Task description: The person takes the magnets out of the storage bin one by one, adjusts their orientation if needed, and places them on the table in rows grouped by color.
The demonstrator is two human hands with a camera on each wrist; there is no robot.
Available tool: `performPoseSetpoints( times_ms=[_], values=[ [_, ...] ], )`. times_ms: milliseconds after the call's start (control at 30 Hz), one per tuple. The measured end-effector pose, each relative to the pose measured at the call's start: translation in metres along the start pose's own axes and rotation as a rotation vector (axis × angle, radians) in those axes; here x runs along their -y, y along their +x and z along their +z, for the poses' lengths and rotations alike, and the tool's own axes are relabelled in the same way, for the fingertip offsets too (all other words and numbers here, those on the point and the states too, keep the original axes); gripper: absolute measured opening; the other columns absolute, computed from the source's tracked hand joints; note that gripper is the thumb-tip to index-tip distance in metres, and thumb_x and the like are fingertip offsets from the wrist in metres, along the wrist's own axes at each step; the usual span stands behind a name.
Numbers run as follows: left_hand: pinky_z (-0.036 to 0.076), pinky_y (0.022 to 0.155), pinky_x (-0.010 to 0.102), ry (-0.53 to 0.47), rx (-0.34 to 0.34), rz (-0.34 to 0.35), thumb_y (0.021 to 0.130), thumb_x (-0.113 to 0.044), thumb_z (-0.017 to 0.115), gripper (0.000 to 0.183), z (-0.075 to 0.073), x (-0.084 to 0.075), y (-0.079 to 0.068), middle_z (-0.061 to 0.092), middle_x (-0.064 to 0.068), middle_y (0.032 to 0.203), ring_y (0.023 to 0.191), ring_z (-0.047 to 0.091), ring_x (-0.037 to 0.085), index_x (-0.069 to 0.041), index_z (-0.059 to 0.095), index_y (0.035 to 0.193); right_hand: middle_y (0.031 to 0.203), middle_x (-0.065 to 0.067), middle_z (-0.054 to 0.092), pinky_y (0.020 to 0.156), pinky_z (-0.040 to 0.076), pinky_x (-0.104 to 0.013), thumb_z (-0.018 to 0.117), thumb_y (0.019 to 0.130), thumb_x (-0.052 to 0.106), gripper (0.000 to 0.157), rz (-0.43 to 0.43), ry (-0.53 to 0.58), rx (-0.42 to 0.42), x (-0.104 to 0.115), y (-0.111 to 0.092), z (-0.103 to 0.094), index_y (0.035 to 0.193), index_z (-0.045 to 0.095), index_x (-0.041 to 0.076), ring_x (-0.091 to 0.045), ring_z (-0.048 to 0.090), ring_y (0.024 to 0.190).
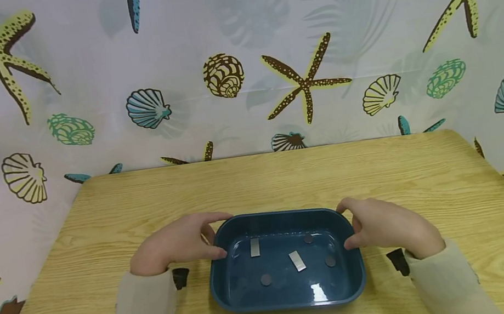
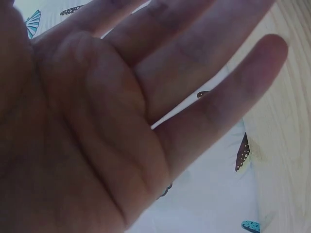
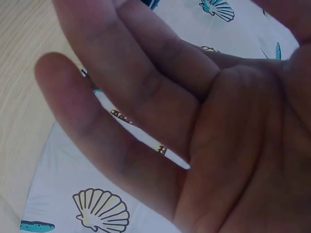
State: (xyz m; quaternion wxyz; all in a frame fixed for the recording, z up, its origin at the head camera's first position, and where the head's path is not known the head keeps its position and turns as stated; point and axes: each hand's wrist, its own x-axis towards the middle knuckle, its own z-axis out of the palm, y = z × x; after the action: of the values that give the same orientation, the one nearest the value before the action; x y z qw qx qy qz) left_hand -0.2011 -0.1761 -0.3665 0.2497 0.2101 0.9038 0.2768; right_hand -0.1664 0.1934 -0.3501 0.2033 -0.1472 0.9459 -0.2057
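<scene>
A dark blue rectangular tray [image 1: 292,306] with rounded corners lies on the wooden table in the head view. Inside it are two flat silver rectangular pieces, one upper left [image 1: 254,247] and one near the middle [image 1: 297,261]. Three small dark discs, one of them the lower-left disc [image 1: 265,280], lie around them. My left hand [image 1: 186,240] grips the tray's left end, thumb over the rim and index finger along the back corner. At the right end my right hand [image 1: 378,224] holds the rim likewise. Both wrist views show mainly palms and fingers.
The pale wooden table [image 1: 139,198] extends around the tray. Behind and beside it hangs a white cloth [image 1: 207,125] printed with starfish and shells. Small black pieces stick out by the left cuff [image 1: 146,302] and right cuff [image 1: 440,264].
</scene>
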Motion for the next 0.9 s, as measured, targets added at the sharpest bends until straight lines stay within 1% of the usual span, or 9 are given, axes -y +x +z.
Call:
performPoseSetpoints(
  times_ms=[133, 333, 667, 900],
  values=[
    [0.052, 0.071, 0.029, -0.006, -0.003, 0.009, 0.088, -0.017, 0.080, 0.075, 0.000, 0.000, 0.000, 0.072, 0.004, 0.095, 0.084, 0.065, 0.013, -0.013, 0.047, 0.155, 0.072, -0.001, 0.056, 0.061, 0.042, -0.028, 0.083, 0.085, 0.015, 0.064, -0.029, -0.006, -0.007, 0.000, 0.000, 0.001, 0.140, 0.053, 0.001, -0.013, 0.051, 0.062],
    [0.050, 0.068, 0.029, 0.003, -0.020, 0.029, 0.088, -0.013, 0.078, 0.074, -0.001, 0.002, 0.000, 0.070, 0.003, 0.086, 0.075, 0.060, 0.013, -0.012, 0.047, 0.155, 0.073, 0.000, 0.058, 0.064, 0.044, -0.027, 0.082, 0.086, 0.014, 0.064, -0.082, 0.010, -0.021, -0.001, 0.001, 0.001, 0.141, 0.052, 0.000, -0.011, 0.052, 0.063],
    [0.051, 0.073, 0.030, 0.006, -0.046, 0.032, 0.091, -0.013, 0.073, 0.071, -0.004, 0.010, -0.001, 0.069, 0.005, 0.092, 0.082, 0.061, 0.015, -0.010, 0.045, 0.156, 0.075, 0.002, 0.061, 0.066, 0.046, -0.027, 0.077, 0.092, 0.014, 0.062, -0.130, 0.022, -0.059, -0.004, 0.010, 0.004, 0.145, 0.050, -0.003, -0.010, 0.053, 0.064],
    [0.053, 0.075, 0.031, 0.001, -0.064, 0.009, 0.092, -0.015, 0.073, 0.069, -0.007, 0.014, -0.004, 0.070, 0.008, 0.101, 0.089, 0.064, 0.018, -0.011, 0.045, 0.156, 0.086, 0.001, 0.068, 0.068, 0.049, -0.028, 0.073, 0.095, 0.015, 0.057, -0.154, 0.041, -0.104, -0.006, 0.016, 0.009, 0.146, 0.051, 0.001, -0.009, 0.058, 0.071]
  ],
)
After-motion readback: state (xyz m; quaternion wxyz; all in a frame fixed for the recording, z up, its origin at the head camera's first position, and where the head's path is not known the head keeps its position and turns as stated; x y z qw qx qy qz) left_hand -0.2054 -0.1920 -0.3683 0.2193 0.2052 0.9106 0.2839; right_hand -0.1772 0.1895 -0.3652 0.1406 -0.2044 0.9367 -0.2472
